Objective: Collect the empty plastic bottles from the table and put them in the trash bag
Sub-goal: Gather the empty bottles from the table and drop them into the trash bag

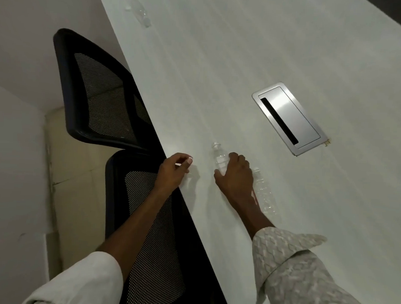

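A clear plastic bottle [219, 159] lies on its side on the white table [223, 71], near the table's left edge, its cap pointing away from the person. The right hand [236, 177] is laid over its lower half: the fingers curl across the top of the body and the thumb comes in from the left side, so the hand grips the bottle between them, with only the neck and part of the body showing beyond the knuckles. Just right of that hand and forearm a second bottle [263, 195] lies on the table, also on its side, close beside the wrist; whether it touches the hand cannot be told. A far bottle [138, 11] lies well apart at the table's distant left corner. The left hand [172, 172] sits at the table's edge with its fingers curled in narrow, a small white thing [189, 161] at the fingertips — what it is, and whether the hand holds it, cannot be told. A metal cable hatch [288, 117] is set into the tabletop beyond the right hand. Two black mesh chairs [97, 94] stand along the table's left side.
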